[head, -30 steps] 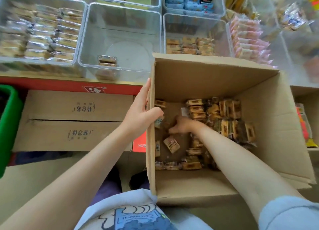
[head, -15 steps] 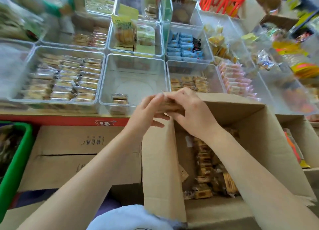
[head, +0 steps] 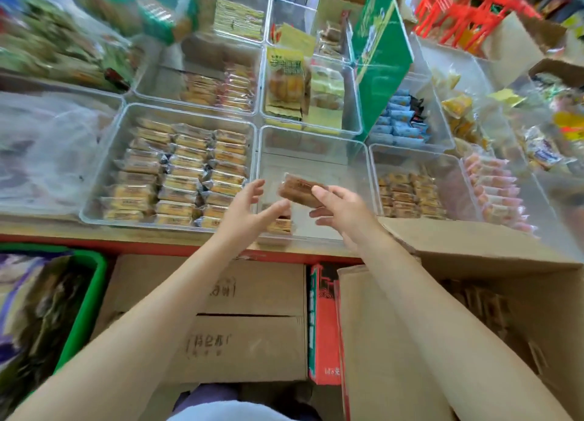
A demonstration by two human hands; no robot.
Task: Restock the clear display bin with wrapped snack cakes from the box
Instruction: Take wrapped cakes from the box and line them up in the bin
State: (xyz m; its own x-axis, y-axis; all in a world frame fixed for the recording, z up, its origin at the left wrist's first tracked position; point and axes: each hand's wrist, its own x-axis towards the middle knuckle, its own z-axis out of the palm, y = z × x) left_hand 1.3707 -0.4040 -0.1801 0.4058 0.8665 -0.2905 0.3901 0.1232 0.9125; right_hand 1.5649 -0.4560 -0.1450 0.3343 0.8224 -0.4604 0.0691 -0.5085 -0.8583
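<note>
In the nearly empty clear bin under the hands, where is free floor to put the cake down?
The clear bin has bare floor at its far half and right side, toward the half-filled bin. A few cakes sit at its near-left corner. The left bin is packed. The right hand holds the wrapped cake.

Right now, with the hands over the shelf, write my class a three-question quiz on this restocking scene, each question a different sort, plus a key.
1. True or false: the right hand holds a snack cake.
2. The cake hangs over which bin? A) the full bin of cakes on the left B) the nearly bare bin in the middle C) the green crate.
3. Fill in: the left hand is ____, its fingers spread beside the cake.

Key: 1 true; 2 B; 3 open.
</note>
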